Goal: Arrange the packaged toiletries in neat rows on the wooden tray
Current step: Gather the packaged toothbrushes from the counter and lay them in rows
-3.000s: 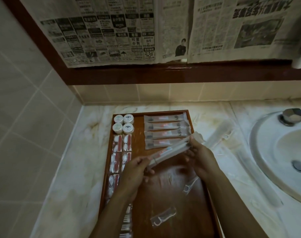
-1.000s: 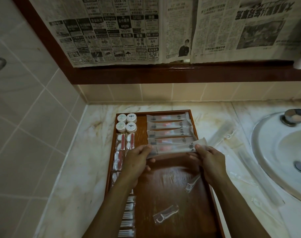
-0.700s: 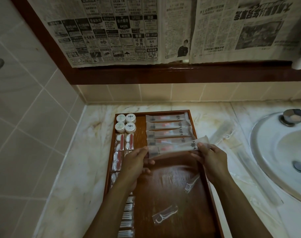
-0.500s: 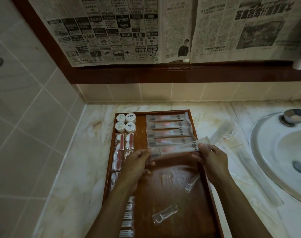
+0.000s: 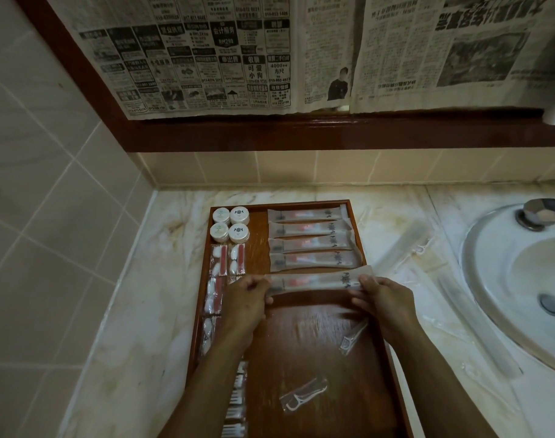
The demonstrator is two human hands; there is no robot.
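Hands [image 5: 314, 298] apparently pinching sachet [image 5: 317, 281] ends.

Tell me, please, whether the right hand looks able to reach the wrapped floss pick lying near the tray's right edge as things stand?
Probably yes, once freed. The right hand now pinches the end of the long packet, so it is busy. The floss pick lies just below that wrist on the tray, with nothing covering it.
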